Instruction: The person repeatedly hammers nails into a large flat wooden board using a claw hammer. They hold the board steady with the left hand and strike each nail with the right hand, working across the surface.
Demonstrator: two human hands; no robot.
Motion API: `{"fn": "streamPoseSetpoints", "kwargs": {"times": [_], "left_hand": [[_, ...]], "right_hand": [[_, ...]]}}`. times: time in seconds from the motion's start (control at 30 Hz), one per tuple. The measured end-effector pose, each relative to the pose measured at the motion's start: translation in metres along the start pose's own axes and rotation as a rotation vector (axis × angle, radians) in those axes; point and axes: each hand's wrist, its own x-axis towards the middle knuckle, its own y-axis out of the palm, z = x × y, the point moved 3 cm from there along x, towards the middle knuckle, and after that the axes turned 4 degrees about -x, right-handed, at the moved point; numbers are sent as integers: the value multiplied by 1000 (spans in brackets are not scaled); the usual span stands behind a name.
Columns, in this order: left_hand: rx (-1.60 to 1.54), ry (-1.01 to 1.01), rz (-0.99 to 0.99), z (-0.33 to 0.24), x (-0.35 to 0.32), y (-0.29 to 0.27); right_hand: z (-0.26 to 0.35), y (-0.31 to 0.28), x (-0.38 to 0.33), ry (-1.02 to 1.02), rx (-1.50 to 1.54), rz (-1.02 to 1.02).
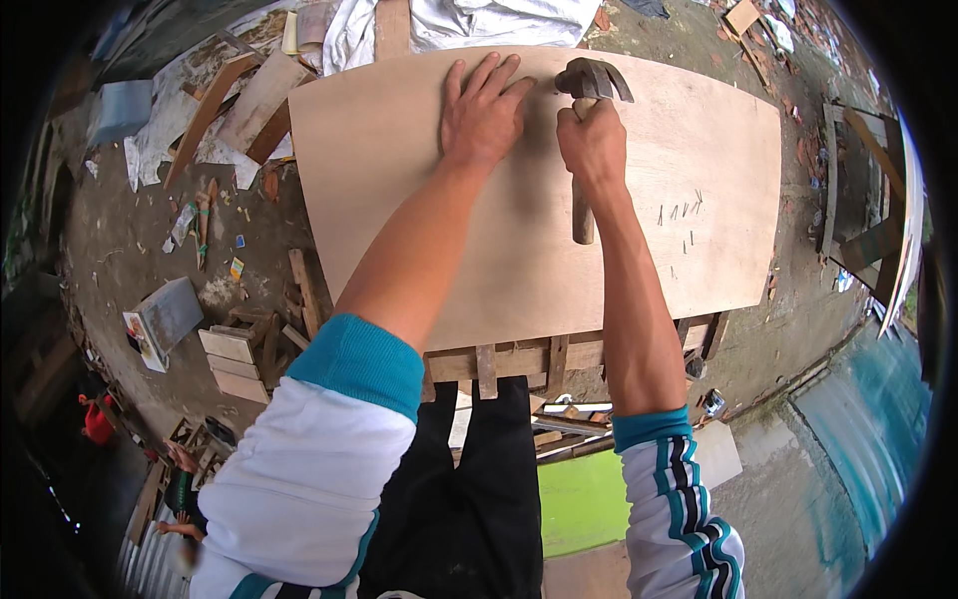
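Note:
A pale plywood sheet (399, 260) lies flat on a wooden frame in front of me. My left hand (486, 115) rests on its far part, palm down with the fingers spread. Just to the right, my right hand (596, 140) is closed round the wooden handle of a claw hammer (582, 215). The dark metal head points away from me above the board's far half, near my left thumb; I cannot tell whether it touches the wood. Several loose nails (684, 211) are on the sheet to the right of my right forearm.
Wooden slats (486, 369) show under the sheet's near edge. Scrap boards (212, 115) are piled at the far left, near a box (165, 321) and a small wood stack (235, 357). White cloth (464, 25) lies beyond the sheet. A green panel (582, 499) is near my legs. Another person's hand (182, 457) shows at lower left.

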Motion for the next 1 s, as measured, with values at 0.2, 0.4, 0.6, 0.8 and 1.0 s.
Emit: {"fn": "streamPoseSetpoints", "kwargs": {"times": [0.2, 0.4, 0.6, 0.8, 1.0], "left_hand": [[0, 19, -43, 4, 1, -2], [25, 8, -48, 9, 0, -3], [11, 7, -53, 2, 3, 0], [40, 37, -62, 0, -1, 6], [89, 40, -76, 5, 0, 4]], "right_hand": [[6, -9, -25, -305, 139, -282], [11, -15, -6, -121, 93, -68], [-4, -5, 2, -21, -153, 182], [-9, -7, -2, -159, -78, 79], [-22, -17, -16, -57, -38, 156]]}}
